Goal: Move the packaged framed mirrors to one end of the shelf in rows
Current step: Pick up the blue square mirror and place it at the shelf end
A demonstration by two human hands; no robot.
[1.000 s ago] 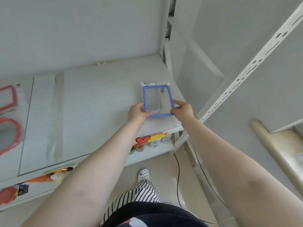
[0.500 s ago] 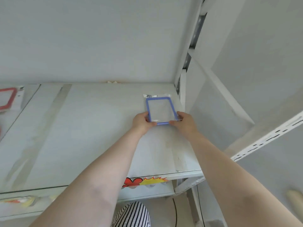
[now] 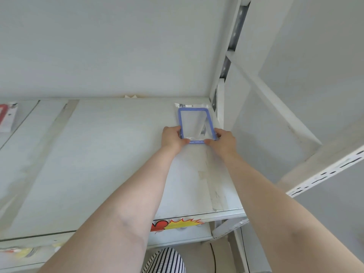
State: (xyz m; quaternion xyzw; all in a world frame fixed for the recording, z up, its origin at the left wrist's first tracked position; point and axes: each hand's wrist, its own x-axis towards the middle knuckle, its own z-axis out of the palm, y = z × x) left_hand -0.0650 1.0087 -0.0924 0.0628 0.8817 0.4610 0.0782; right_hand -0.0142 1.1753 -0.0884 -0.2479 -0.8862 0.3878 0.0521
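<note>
A blue-framed mirror [image 3: 195, 123] in a clear plastic bag lies flat in the far right corner of the white shelf [image 3: 110, 154], its top close to the back wall. My left hand [image 3: 172, 137] grips its near left corner and my right hand [image 3: 223, 139] grips its near right corner. At the far left edge of the view lies a red-framed packaged mirror [image 3: 5, 117], mostly cut off.
The shelf's right upright [image 3: 218, 107] stands right beside the blue mirror. Strips of tape [image 3: 213, 186] cross the shelf surface. A lower shelf [image 3: 177, 231] with a red and yellow label shows below the front edge. A perforated rail [image 3: 323, 176] runs at the right.
Both hands have pushed the blue mirror from near the shelf's front edge back into the far right corner. The view has tilted up toward the wall.
</note>
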